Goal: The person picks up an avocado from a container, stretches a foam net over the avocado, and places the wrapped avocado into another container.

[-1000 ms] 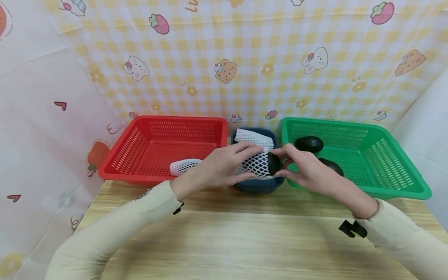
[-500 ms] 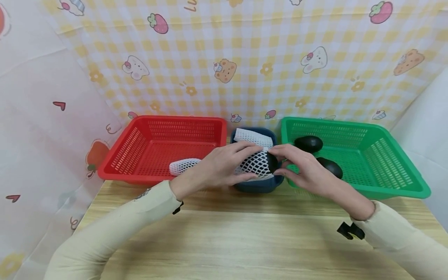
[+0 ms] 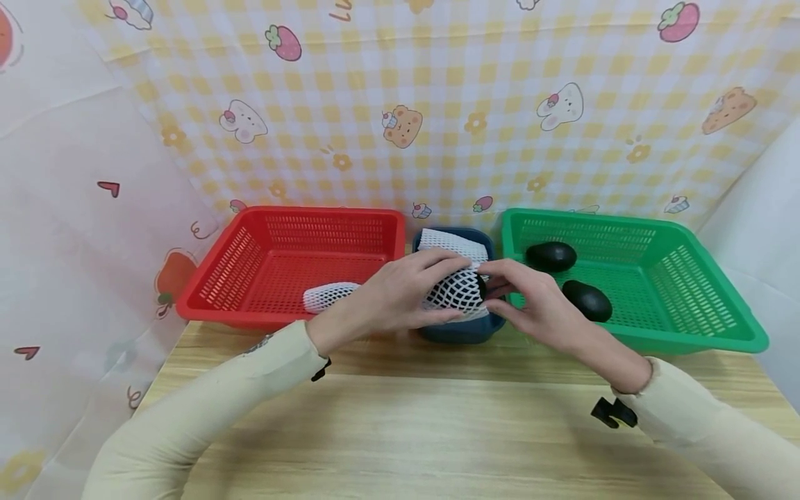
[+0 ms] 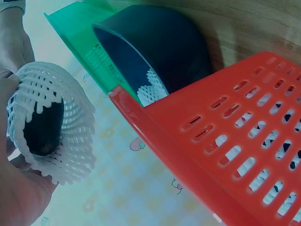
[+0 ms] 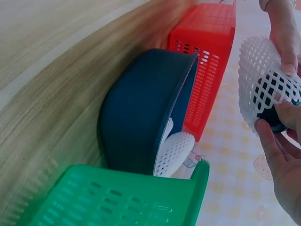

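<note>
Over blue bin (image 3: 459, 335): hands (image 3: 403, 292) (image 3: 540, 302) gripping foam net (image 3: 461, 290); dark fruit (image 4: 46, 128) inside mostly hidden.

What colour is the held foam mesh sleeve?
White foam mesh sleeve, clearest in the left wrist view.

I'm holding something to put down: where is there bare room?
Bare: the wooden table between the sleeves; the green basket's right side, beyond two dark fruits; the red basket's back, behind the netted piece. Crowded: above the blue bin, where left hand and right hand hold a netted fruit.
</note>
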### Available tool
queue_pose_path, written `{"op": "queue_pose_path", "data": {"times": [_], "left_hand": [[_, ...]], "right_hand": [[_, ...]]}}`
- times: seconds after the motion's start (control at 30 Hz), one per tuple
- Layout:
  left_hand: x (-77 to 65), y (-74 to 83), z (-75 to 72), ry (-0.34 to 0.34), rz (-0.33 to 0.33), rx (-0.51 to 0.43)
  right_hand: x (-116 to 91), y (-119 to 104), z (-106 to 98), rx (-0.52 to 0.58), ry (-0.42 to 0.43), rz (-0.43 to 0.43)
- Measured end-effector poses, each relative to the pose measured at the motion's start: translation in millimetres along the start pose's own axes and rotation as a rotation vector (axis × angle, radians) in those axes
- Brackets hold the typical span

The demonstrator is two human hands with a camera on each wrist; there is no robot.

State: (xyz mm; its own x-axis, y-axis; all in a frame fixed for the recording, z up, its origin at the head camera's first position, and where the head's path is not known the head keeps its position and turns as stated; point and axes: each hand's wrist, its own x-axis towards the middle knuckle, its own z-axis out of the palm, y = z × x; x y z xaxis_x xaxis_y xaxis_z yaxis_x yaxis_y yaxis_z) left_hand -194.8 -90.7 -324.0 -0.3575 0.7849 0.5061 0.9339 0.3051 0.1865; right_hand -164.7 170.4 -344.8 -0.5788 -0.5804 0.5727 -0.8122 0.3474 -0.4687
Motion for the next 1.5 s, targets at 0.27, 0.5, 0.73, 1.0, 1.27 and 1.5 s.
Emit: {"op": "queue_pose_path", "data": {"times": [0.27,0.5,0.73,1.0,1.27,1.5], "left_hand": [[-0.5,1.2,-0.9,-0.006,0.014,0.012],[-1.7,2.4,-4.4,0.022,0.031,-0.004],[-1.4,1.2,-3.6,0.048,0.045,-0.021],[-0.6,-1.5,-1.2,0.036,0.068,-0.006],[-0.3,-1.4,-0.5,0.017,0.060,0.003],[0.8,-1.7,1.8,0.004,0.060,-0.004]], "right_hand": [[0.1,-3.2,2.8,0.000,0.015,0.043],[-0.4,-4.0,2.5,0.091,0.054,-0.035],[-2.0,-4.1,3.6,0.098,0.129,-0.014],[-2.7,0.7,12.0,0.074,0.189,-0.019],[-0.9,2.0,17.3,0.091,0.200,-0.036],[-0.4,2.1,18.5,0.079,0.196,-0.047]]}}
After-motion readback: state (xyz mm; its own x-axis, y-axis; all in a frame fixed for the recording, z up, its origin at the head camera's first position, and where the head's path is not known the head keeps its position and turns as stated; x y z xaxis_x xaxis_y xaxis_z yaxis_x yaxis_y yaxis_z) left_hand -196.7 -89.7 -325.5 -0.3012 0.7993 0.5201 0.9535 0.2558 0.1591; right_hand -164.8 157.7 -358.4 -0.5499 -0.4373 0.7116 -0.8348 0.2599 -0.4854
